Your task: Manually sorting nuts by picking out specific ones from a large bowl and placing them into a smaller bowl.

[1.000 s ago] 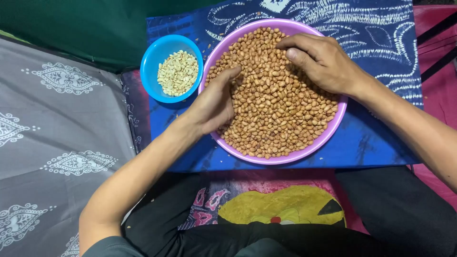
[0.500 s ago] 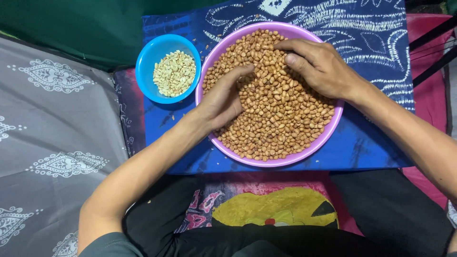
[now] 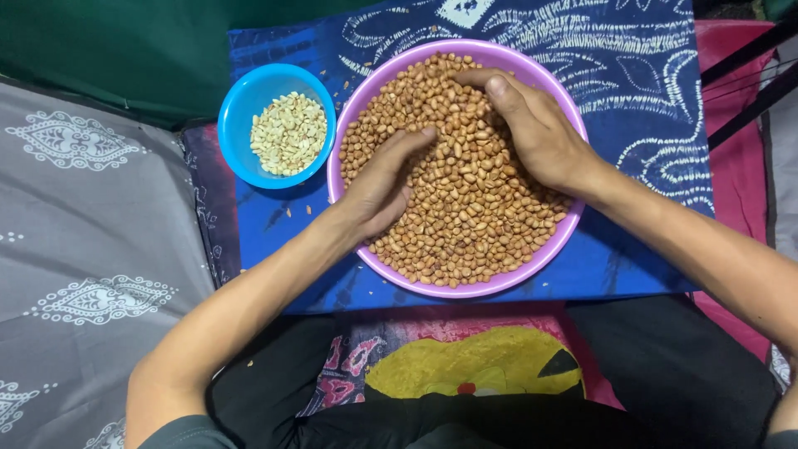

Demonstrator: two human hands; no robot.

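Both hands lie in the peanuts, and neither one shows a clear hold. The left hand [image 3: 378,187] is half open, palm turned inward and fingers slightly curled like a scoop, touching the brown peanuts [image 3: 465,208]; I cannot tell if any nut is caught under it. The right hand [image 3: 532,133] lies palm down on the heap with its fingers bent, and what is under the fingertips is hidden.

The peanuts, with their reddish-brown skin on, fill the purple basin [image 3: 549,249] almost to the rim. They lie directly under and between the 2 hands, so each hand meets them without reaching. In my judgement the curled shape of the hands suits stirring or gathering loose nuts.

Just left of the purple basin, almost touching its rim, stands 1 small blue bowl [image 3: 237,125] with pale peeled peanuts [image 3: 288,133], kept apart from the brown ones. Under the purple basin is a blue patterned cloth [image 3: 648,125]. Further left of it is a grey patterned fabric [image 3: 91,216].
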